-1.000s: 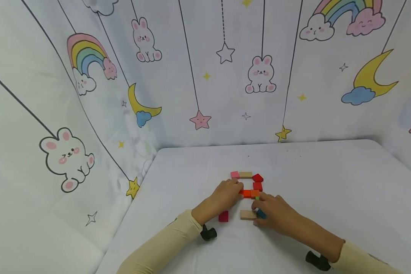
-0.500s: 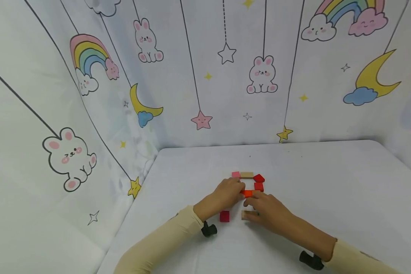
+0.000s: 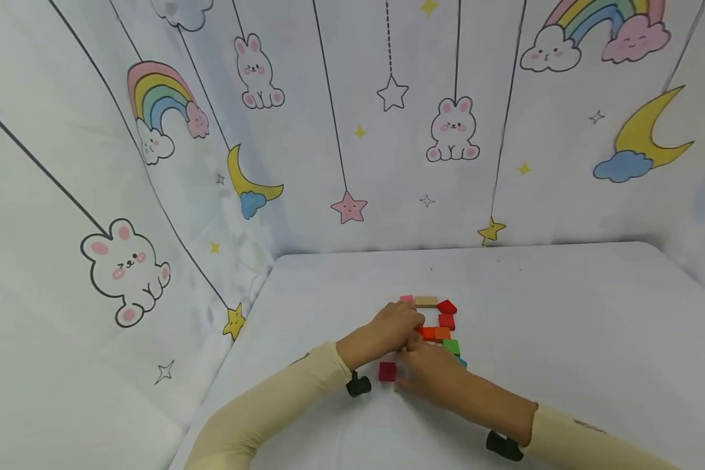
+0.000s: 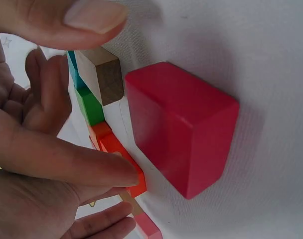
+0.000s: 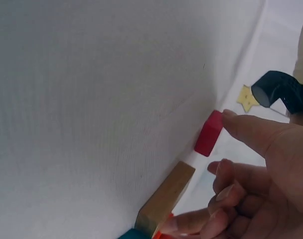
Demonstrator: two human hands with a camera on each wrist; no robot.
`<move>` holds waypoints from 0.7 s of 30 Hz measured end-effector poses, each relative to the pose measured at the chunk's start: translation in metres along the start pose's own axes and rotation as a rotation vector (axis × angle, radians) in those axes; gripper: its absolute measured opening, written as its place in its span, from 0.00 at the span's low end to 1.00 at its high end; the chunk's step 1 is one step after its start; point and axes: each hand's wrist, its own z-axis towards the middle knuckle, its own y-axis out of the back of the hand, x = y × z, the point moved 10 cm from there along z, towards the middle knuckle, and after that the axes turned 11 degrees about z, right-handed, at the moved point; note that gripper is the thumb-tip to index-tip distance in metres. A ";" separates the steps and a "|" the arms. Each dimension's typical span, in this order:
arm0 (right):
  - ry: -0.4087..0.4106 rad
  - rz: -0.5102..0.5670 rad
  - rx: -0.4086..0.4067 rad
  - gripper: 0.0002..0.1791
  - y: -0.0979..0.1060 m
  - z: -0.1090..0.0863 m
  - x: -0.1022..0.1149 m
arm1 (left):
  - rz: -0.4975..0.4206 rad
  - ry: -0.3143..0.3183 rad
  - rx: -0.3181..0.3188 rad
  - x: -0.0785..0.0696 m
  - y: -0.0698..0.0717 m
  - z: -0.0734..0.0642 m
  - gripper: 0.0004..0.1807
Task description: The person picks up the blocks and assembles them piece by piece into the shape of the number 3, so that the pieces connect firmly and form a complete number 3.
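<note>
My left hand (image 3: pixel 395 326) bends over the left end of the row in the head view, fingers around an orange block (image 4: pixel 129 174). The right hand (image 3: pixel 435 372) reaches across just below it, fingers spread loosely. Its thumb overlaps the end of a dark red block (image 5: pixel 209 133) in the right wrist view, where no grip on it shows. That block lies apart on the table, with a bare wooden block (image 5: pixel 167 198) close by. A green block (image 3: pixel 451 346) and a teal block (image 3: pixel 461 361) show beside the right hand, which hides the wooden block in the head view.
Further back lie a pink block (image 3: pixel 407 298), a tan block (image 3: pixel 426 301), a red pointed block (image 3: pixel 447 307) and a red square block (image 3: pixel 446 321). A white cloth (image 3: pixel 564 339) covers the table. Dark wrist cameras (image 3: pixel 359 385) hang under both sleeves.
The right hand has moved left from the teal and wooden blocks toward the dark red block, uncovering the green block. The left hand has stayed at the orange block.
</note>
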 end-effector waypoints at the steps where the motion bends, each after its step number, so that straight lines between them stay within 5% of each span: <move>1: -0.021 0.008 0.014 0.22 -0.002 0.000 0.000 | -0.006 0.000 0.011 -0.001 0.000 0.001 0.06; 6: -0.087 0.027 0.053 0.26 -0.008 0.001 -0.001 | -0.012 0.001 0.040 -0.002 0.000 0.002 0.07; 21: -0.096 -0.010 0.014 0.23 -0.012 0.005 -0.001 | -0.059 0.024 0.007 0.000 -0.001 0.001 0.06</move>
